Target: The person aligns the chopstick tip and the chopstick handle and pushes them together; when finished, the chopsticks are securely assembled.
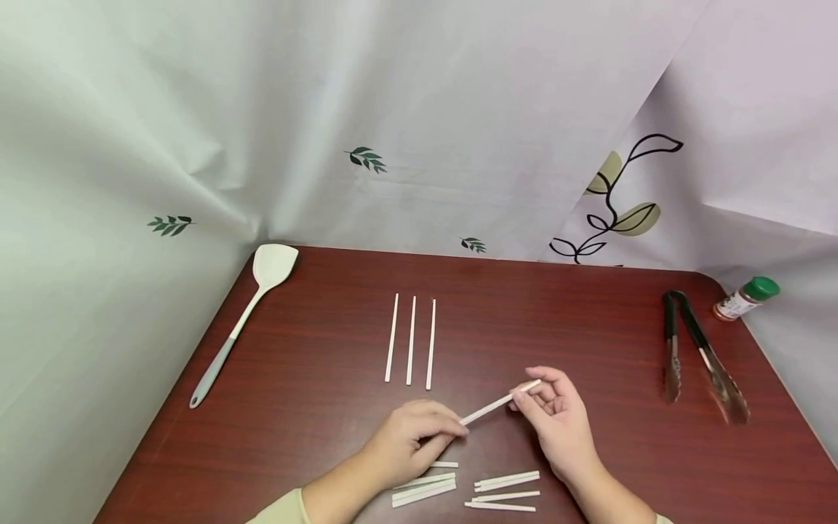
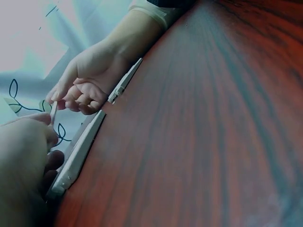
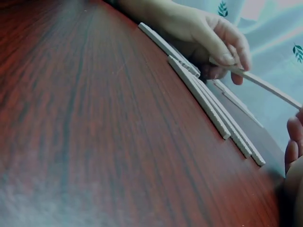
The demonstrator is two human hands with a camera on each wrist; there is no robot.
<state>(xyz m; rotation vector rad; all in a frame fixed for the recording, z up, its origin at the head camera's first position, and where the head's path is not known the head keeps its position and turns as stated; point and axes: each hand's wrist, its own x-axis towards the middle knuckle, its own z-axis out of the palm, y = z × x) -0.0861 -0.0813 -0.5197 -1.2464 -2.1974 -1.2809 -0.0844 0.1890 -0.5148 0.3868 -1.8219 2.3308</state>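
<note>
A thin white stick [image 1: 487, 410] is held slanting above the table between both hands. My left hand [image 1: 415, 440] pinches its lower left end between thumb and fingers. Near the upper right end, my right hand [image 1: 563, 429] pinches the same stick with thumb and fingertips. Beyond the hands, three similar sticks [image 1: 411, 340] lie apart, roughly side by side and pointing away from me. Close to the table's near side are two loose groups of sticks, a left group [image 1: 424, 495] partly covered by my left hand and a right group [image 1: 505, 480] between the forearms.
A white spatula [image 1: 275, 266] with a grey handle lies at the left edge of the dark red table [image 1: 314, 349]. On the right are metal tongs [image 1: 710, 356] with black handles and a green-capped spice bottle [image 1: 743, 300]. White patterned cloth [image 1: 425, 109] hangs behind.
</note>
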